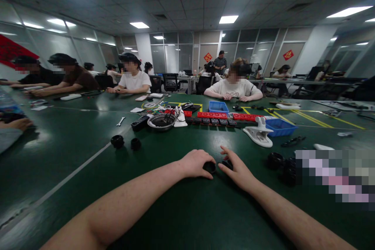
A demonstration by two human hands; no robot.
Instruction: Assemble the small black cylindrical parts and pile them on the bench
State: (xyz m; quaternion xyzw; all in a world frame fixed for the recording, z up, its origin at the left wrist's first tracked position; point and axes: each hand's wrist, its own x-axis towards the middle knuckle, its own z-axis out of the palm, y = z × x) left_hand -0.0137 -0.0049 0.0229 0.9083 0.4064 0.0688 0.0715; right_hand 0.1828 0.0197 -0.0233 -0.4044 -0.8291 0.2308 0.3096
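one black round part [209, 167] is in the left hand [195, 163], whose fingers and thumb curl around it and seem to hold it at the surface [181, 218]. the right hand [238, 170] is just beside, half open, with a second dark piece [227, 163] between thumb and fingers; i cannot tell whether it grips this piece. the important relation, i judge, is left to right: the round part lies left, the dark piece right, apart by a narrow gap. their long axes stay unclear.
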